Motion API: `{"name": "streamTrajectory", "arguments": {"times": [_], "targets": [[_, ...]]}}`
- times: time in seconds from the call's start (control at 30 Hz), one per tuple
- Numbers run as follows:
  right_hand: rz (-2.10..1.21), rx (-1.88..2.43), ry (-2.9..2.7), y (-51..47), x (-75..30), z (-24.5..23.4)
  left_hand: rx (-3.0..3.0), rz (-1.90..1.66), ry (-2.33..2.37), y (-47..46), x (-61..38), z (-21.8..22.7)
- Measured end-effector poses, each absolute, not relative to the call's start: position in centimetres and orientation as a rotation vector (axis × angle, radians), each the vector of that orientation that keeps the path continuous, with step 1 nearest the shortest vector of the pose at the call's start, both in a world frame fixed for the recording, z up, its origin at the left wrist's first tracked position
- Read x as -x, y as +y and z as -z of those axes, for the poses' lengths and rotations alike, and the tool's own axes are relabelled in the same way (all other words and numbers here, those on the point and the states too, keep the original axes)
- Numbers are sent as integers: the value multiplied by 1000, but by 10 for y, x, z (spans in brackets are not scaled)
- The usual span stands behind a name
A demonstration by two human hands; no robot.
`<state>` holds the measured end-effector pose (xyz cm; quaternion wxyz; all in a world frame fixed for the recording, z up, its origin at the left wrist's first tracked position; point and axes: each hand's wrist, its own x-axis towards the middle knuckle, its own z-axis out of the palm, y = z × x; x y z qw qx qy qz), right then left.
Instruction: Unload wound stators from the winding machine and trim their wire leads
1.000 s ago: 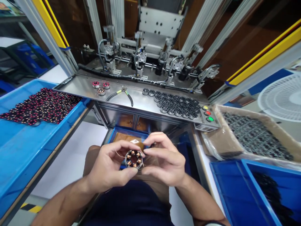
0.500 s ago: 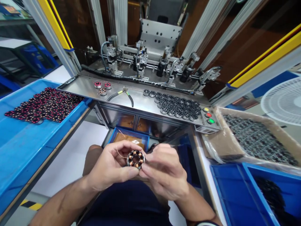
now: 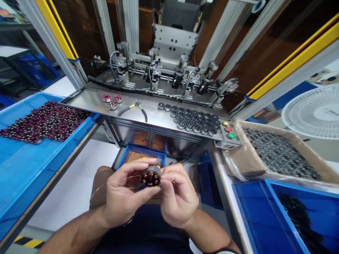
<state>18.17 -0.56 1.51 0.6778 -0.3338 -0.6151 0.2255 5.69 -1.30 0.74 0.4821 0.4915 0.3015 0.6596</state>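
Observation:
Held over my lap is a motor stator (image 3: 150, 175), a dark ring with copper coils inside. My left hand (image 3: 128, 192) grips it between thumb below and fingers above. Loose copper wire (image 3: 102, 187) trails left from it, past my left hand. My right hand (image 3: 178, 197) sits at the stator's right side, thumb and forefinger pinched on a thin copper wire end (image 3: 171, 181). Its other fingers are curled in. Beyond the hands, wire cutters (image 3: 134, 110) with green-yellow and black handles lie spread on the metal shelf (image 3: 153, 119).
Left of the cutters stand several wound stators (image 3: 112, 105); unwound black cores (image 3: 196, 119) cluster to the right. A blue tray (image 3: 29, 169) of wound stators is at left. A control box (image 3: 228, 135), a carton (image 3: 246, 164) of cores and a blue bin (image 3: 254, 211) line the right. Machine fixtures (image 3: 156, 70) stand behind.
The stator has tilted, so its outer wall now shows on top. My right hand has turned and pinches a wire end at its right side. The view has shifted slightly.

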Motion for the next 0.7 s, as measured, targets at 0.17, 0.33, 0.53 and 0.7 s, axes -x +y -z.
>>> {"name": "streamTrajectory", "arguments": {"times": [0.17,0.33,0.53,0.7], "targets": [[-475,695,-1449,4,-187,-9,-1156,-1347,673,-6,-45,-5],[-458,679,-1526,11,-194,-9,-1256,-1156,697,4,-28,-8],[-450,705,-1627,10,-200,-15,-1181,-1089,686,3,-26,-10],[-450,758,-1663,6,-204,-21,-1133,-1066,608,3,-24,-7]]}}
